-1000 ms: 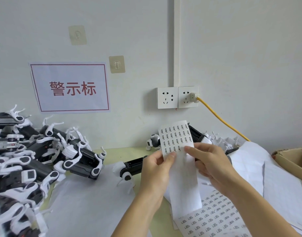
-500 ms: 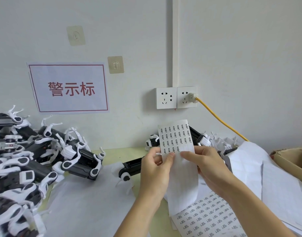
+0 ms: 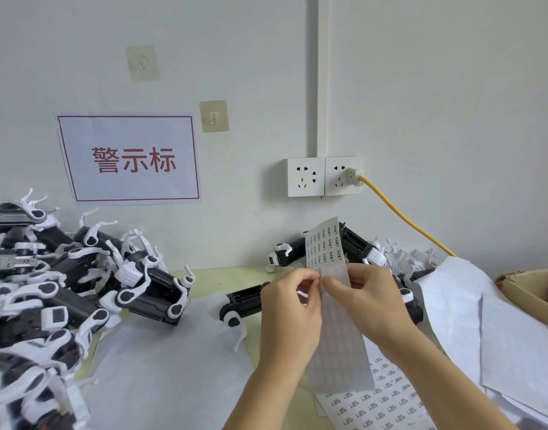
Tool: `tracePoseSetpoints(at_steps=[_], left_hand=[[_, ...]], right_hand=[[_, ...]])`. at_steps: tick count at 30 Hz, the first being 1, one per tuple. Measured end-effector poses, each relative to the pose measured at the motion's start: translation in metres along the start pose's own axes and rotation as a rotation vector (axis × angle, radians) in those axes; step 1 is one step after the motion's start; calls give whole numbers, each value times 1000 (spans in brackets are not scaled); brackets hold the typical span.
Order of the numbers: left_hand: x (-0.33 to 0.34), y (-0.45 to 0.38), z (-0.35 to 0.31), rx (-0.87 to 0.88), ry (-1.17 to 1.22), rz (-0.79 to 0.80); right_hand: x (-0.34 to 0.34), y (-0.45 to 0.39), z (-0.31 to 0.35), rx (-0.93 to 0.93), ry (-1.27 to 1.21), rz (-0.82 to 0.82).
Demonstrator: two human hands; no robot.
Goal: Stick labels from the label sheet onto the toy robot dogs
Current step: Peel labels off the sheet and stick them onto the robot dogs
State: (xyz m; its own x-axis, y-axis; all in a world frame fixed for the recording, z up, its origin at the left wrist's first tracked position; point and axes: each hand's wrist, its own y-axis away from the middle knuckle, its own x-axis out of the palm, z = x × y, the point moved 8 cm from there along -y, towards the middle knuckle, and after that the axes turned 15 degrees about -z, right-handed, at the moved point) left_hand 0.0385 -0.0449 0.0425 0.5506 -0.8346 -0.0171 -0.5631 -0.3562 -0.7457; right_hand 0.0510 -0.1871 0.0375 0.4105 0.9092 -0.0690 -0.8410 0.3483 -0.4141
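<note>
Label sheet [image 3: 328, 243] edge — both hands' pinch

The wall sign [image 3: 128, 158] reads "警示标" in red; label sheet [image 3: 327, 243] print illegible

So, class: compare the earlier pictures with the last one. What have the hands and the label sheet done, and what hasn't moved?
The left hand has slid its fingertips up to the right hand, and both now pinch the label sheet at its left edge, as if peeling. The sheet has tilted slightly. The toy robot dogs on the left, the wall sign and the yellow cable are unchanged.
</note>
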Motion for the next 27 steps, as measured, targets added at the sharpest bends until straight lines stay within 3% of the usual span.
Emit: tracePoseSetpoints(at_steps=[11,27], left_hand=[[3,-1,16,-170,35,61],[6,1,12,-76,-10,128]], right_hand=[[5,3,10,-187,136,68],[5,6,15,-272,160,81]])
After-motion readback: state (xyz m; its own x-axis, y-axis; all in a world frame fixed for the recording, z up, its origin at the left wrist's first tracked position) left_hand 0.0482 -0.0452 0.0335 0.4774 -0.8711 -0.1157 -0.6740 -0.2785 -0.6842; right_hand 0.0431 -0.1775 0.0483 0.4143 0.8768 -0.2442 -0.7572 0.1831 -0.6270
